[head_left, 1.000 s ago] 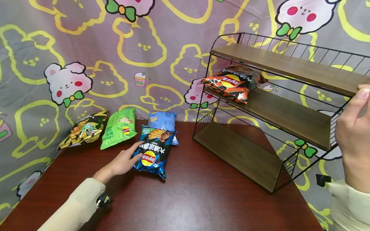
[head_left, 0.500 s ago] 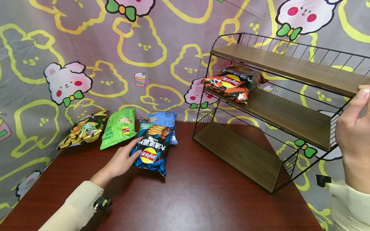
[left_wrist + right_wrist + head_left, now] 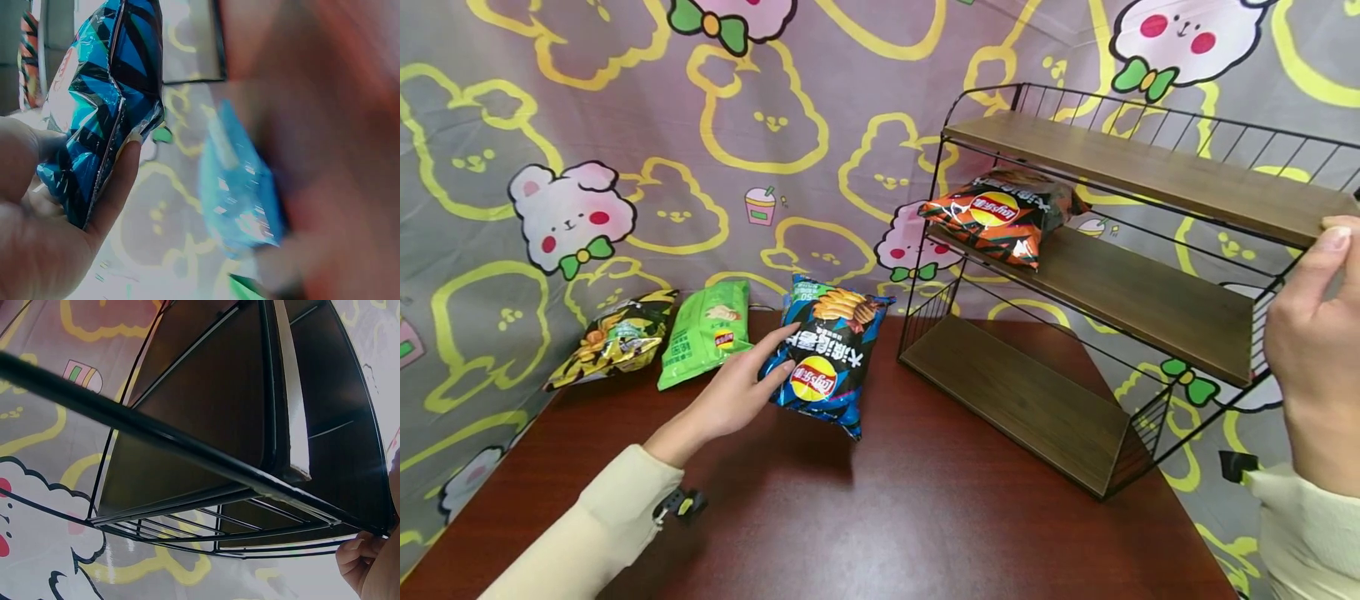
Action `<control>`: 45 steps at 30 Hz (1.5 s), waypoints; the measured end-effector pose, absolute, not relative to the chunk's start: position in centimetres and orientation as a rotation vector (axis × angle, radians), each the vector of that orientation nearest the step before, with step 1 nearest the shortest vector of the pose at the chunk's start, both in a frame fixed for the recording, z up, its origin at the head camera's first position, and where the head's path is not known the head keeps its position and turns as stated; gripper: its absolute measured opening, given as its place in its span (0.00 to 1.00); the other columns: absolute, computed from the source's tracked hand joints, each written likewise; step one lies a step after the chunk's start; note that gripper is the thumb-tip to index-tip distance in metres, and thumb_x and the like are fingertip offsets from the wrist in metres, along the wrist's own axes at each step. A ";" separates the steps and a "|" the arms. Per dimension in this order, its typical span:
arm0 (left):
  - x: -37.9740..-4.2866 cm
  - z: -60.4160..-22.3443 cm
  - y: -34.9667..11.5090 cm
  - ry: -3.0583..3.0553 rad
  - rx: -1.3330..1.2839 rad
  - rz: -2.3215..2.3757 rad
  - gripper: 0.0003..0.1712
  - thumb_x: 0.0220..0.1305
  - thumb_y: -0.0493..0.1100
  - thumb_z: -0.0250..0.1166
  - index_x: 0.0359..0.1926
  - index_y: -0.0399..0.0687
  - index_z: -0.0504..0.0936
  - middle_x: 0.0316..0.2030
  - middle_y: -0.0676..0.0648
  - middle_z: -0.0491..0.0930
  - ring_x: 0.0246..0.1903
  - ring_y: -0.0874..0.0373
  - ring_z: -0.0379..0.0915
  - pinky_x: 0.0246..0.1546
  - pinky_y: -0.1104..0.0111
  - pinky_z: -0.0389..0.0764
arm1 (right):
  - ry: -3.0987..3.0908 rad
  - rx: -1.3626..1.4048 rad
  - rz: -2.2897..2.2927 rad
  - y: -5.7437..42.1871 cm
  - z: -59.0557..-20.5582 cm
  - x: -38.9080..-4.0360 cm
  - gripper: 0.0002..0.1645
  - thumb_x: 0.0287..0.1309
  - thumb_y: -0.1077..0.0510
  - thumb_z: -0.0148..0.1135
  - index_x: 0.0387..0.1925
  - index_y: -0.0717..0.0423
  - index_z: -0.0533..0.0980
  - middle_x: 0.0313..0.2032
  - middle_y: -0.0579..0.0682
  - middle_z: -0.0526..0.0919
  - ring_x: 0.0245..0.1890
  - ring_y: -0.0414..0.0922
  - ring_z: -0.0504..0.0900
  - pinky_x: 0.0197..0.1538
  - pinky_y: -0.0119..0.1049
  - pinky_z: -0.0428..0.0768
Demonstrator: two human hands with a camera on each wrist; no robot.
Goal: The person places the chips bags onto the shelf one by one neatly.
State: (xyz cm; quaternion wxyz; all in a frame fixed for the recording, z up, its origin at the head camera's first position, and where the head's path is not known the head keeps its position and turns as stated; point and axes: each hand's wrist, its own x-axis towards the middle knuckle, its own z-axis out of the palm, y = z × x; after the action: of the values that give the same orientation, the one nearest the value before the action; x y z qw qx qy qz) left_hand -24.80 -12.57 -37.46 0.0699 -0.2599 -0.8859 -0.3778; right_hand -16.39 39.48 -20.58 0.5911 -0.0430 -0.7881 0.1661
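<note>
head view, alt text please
The left hand holds a blue-black chip bag over a table; the right hand grips a shelf rack, an orange bag on its middle shelf. A green bag and yellow bag lie left.

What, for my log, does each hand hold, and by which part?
Left hand: the blue-black chip bag, by its left side in the head view. Right hand: the shelf rack, at its upper right end.
</note>
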 end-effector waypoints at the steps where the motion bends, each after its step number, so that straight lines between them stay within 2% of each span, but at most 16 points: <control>1: -24.8 -37.0 -12.1 -2.663 -0.797 -1.134 0.33 0.79 0.47 0.57 0.79 0.57 0.59 0.26 0.48 0.80 0.24 0.57 0.75 0.47 0.54 0.77 | -1.833 -0.102 0.387 39.5 -20.6 -16.4 0.26 0.80 0.52 0.41 0.60 0.67 0.75 0.59 0.70 0.76 0.66 0.59 0.72 0.71 0.44 0.64; 3: -24.8 -36.0 -11.3 -2.648 -0.834 -1.129 0.33 0.79 0.47 0.57 0.79 0.58 0.58 0.15 0.54 0.65 0.15 0.59 0.61 0.40 0.58 0.73 | -1.834 -0.103 0.390 39.5 -20.6 -16.4 0.26 0.80 0.52 0.41 0.60 0.67 0.75 0.59 0.70 0.76 0.65 0.59 0.72 0.71 0.44 0.64; 5: -24.8 -34.9 -10.5 -2.628 -0.874 -1.127 0.34 0.79 0.47 0.57 0.80 0.58 0.58 0.13 0.55 0.60 0.14 0.60 0.59 0.37 0.59 0.72 | -1.838 -0.101 0.390 39.4 -20.6 -16.3 0.26 0.80 0.53 0.41 0.60 0.68 0.75 0.59 0.71 0.76 0.66 0.60 0.71 0.71 0.45 0.63; 8: -24.7 -33.2 -9.2 -2.566 -0.930 -1.117 0.34 0.78 0.47 0.58 0.79 0.58 0.59 0.16 0.51 0.69 0.19 0.59 0.67 0.44 0.58 0.75 | -1.830 -0.095 0.400 39.3 -20.6 -16.3 0.25 0.80 0.54 0.41 0.60 0.68 0.75 0.59 0.71 0.76 0.65 0.60 0.71 0.71 0.44 0.64; 9: -24.6 -32.7 -8.8 -2.543 -0.946 -1.112 0.34 0.78 0.47 0.58 0.79 0.58 0.60 0.21 0.48 0.76 0.24 0.58 0.73 0.48 0.57 0.76 | -1.826 -0.093 0.404 39.3 -20.6 -16.3 0.25 0.80 0.54 0.41 0.60 0.68 0.75 0.58 0.71 0.76 0.65 0.60 0.72 0.71 0.44 0.64; 10: -24.6 -32.1 -8.4 -2.523 -0.962 -1.106 0.33 0.78 0.47 0.58 0.79 0.58 0.60 0.25 0.47 0.78 0.31 0.58 0.76 0.53 0.56 0.77 | -1.822 -0.091 0.406 39.3 -20.6 -16.4 0.25 0.80 0.54 0.41 0.60 0.68 0.75 0.58 0.71 0.76 0.65 0.61 0.72 0.71 0.43 0.64; 11: -24.6 -31.5 -8.1 -2.508 -0.980 -1.109 0.33 0.78 0.47 0.58 0.79 0.59 0.60 0.23 0.46 0.76 0.26 0.56 0.74 0.49 0.56 0.78 | -1.816 -0.090 0.411 39.3 -20.6 -16.4 0.25 0.80 0.54 0.41 0.60 0.68 0.75 0.58 0.71 0.76 0.65 0.60 0.72 0.70 0.43 0.64; 13: -24.5 -30.5 -7.4 -2.476 -1.012 -1.107 0.33 0.78 0.48 0.58 0.79 0.59 0.60 0.22 0.47 0.76 0.24 0.56 0.75 0.46 0.57 0.79 | -1.813 -0.091 0.416 39.5 -20.6 -16.5 0.25 0.79 0.54 0.41 0.60 0.67 0.76 0.58 0.70 0.77 0.65 0.60 0.72 0.70 0.42 0.64; 14: -24.5 -30.0 -7.1 -2.469 -1.025 -1.107 0.33 0.78 0.49 0.57 0.79 0.60 0.59 0.16 0.48 0.70 0.18 0.55 0.69 0.40 0.59 0.77 | -1.815 -0.091 0.415 39.6 -20.7 -16.6 0.25 0.79 0.54 0.41 0.60 0.67 0.76 0.58 0.69 0.77 0.65 0.59 0.72 0.70 0.41 0.64; 16: -24.4 -29.2 -6.6 -2.457 -1.046 -1.115 0.33 0.79 0.49 0.57 0.79 0.61 0.59 0.12 0.51 0.62 0.12 0.56 0.62 0.30 0.60 0.72 | -1.822 -0.093 0.419 39.8 -20.8 -16.7 0.26 0.79 0.53 0.41 0.60 0.66 0.76 0.59 0.68 0.77 0.65 0.58 0.72 0.70 0.41 0.64; 17: -24.3 -28.9 -6.4 -2.453 -1.052 -1.120 0.33 0.79 0.49 0.57 0.79 0.62 0.58 0.10 0.52 0.59 0.08 0.55 0.56 0.26 0.60 0.67 | -1.824 -0.094 0.422 39.8 -20.9 -16.7 0.26 0.79 0.52 0.41 0.60 0.66 0.76 0.58 0.68 0.77 0.65 0.58 0.72 0.70 0.40 0.64; 18: -24.3 -28.7 -6.2 -2.449 -1.055 -1.121 0.33 0.79 0.49 0.57 0.79 0.62 0.58 0.10 0.52 0.59 0.08 0.56 0.56 0.25 0.61 0.67 | -1.826 -0.094 0.426 39.9 -20.9 -16.7 0.26 0.79 0.52 0.41 0.60 0.66 0.76 0.58 0.68 0.78 0.64 0.58 0.73 0.70 0.39 0.64; 25: -24.0 -27.6 -5.4 -2.404 -1.077 -1.136 0.34 0.78 0.50 0.57 0.79 0.65 0.58 0.11 0.52 0.61 0.07 0.58 0.57 0.22 0.63 0.67 | -1.841 -0.091 0.452 39.3 -20.7 -16.6 0.26 0.79 0.53 0.40 0.60 0.68 0.75 0.57 0.71 0.77 0.64 0.60 0.73 0.69 0.39 0.64; 35: -24.5 -25.7 -3.7 -2.365 -1.155 -1.136 0.33 0.78 0.49 0.57 0.79 0.61 0.60 0.11 0.51 0.61 0.09 0.57 0.58 0.25 0.62 0.68 | -1.833 -0.077 0.437 40.2 -20.9 -16.8 0.27 0.79 0.52 0.40 0.60 0.65 0.76 0.58 0.68 0.77 0.64 0.57 0.72 0.69 0.37 0.64; 40: -25.0 -24.9 -2.4 -2.360 -1.199 -1.150 0.33 0.78 0.48 0.57 0.79 0.60 0.60 0.11 0.50 0.61 0.09 0.56 0.58 0.27 0.62 0.68 | -1.834 -0.079 0.431 40.1 -20.9 -16.7 0.26 0.79 0.53 0.40 0.60 0.67 0.75 0.59 0.69 0.77 0.65 0.58 0.72 0.70 0.40 0.64; 45: -25.4 -24.0 -1.0 -2.341 -1.223 -1.144 0.33 0.78 0.47 0.58 0.79 0.57 0.60 0.12 0.50 0.61 0.09 0.54 0.58 0.24 0.62 0.67 | -1.833 -0.093 0.426 39.9 -20.8 -16.7 0.26 0.79 0.52 0.40 0.60 0.67 0.76 0.59 0.68 0.77 0.65 0.58 0.72 0.70 0.40 0.64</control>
State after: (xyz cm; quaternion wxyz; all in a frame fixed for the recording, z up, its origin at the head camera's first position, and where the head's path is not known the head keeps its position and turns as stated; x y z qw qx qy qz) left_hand -25.44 -0.97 -23.96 0.1311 -0.4213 -0.8062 -0.3941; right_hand -16.66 39.89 -20.80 0.5880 -0.0397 -0.7869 0.1829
